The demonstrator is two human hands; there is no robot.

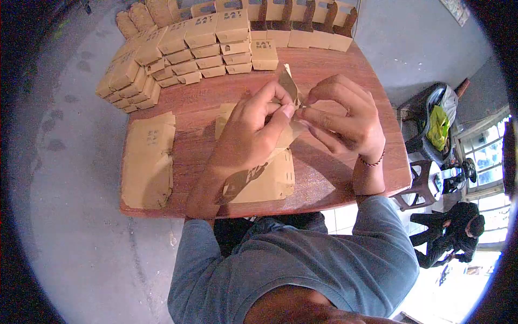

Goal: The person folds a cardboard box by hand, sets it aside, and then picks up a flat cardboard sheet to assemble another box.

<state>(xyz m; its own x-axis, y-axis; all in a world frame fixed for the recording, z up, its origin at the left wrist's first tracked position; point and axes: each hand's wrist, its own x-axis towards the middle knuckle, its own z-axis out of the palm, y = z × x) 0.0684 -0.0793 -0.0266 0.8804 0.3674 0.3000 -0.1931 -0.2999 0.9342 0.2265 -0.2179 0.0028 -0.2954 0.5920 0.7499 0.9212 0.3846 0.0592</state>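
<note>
Above the middle of the table, my left hand (251, 129) pinches a brown cardboard piece (288, 83) between thumb and fingers. My right hand (348, 116), with a braided band on its wrist, is closed at the right side of the same piece, its fingertips close to my left thumb. The piece is partly folded, with one panel standing up. Beneath my left hand, a flat cardboard panel (267, 181) with small slits lies near the front edge; whether it joins the held piece is hidden. My fingers cover the exact spot they grip.
Flat cardboard blanks (145, 173) lie at the left. Folded boxes (202, 35) printed "EAT ME!" are stacked at the back left, with a row of cardboard carriers (299, 24) behind. At the right are a stool (426, 186), bags (440, 124) and a person (450, 232) in dark clothes.
</note>
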